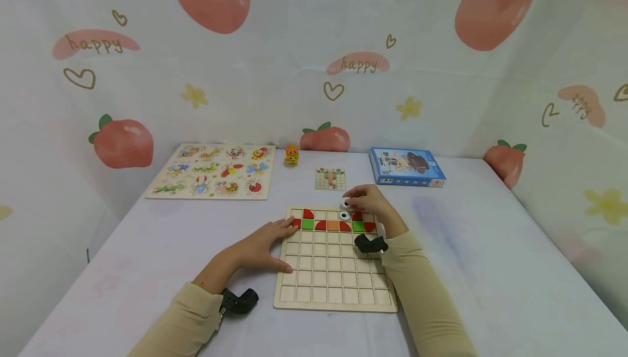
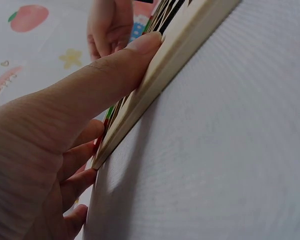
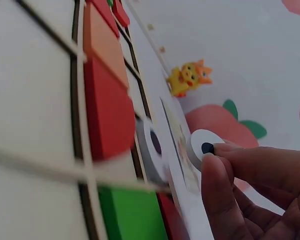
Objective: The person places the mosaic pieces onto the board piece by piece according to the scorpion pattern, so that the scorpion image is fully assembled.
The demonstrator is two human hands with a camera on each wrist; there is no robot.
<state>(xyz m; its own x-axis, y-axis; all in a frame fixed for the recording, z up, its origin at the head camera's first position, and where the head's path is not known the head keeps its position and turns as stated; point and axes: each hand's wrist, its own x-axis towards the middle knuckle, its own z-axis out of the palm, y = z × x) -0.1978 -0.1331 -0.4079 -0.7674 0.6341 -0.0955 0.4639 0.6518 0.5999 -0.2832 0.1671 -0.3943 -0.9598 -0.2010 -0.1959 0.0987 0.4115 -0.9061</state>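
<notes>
A wooden grid board (image 1: 319, 279) lies on the table, with red, green and orange pieces along its top two rows. Among them are an orange square (image 1: 333, 225), a green square (image 1: 307, 224) and a white eye disc (image 1: 344, 216) with a dark pupil. Just above the board's far edge, my right hand (image 1: 373, 203) pinches a second eye disc (image 3: 196, 149) between thumb and finger; the right wrist view shows it lifted clear of the board. My left hand (image 1: 262, 245) rests along the left edge, fingers extended, its thumb (image 2: 110, 75) touching the rim.
Behind the board lies a small pattern card (image 1: 330, 179). An insect puzzle board (image 1: 211, 171) is at the back left, beside a small orange and yellow figure (image 1: 291, 154). At the back right sits a blue box (image 1: 407, 167). Printed cloth hangs behind the table.
</notes>
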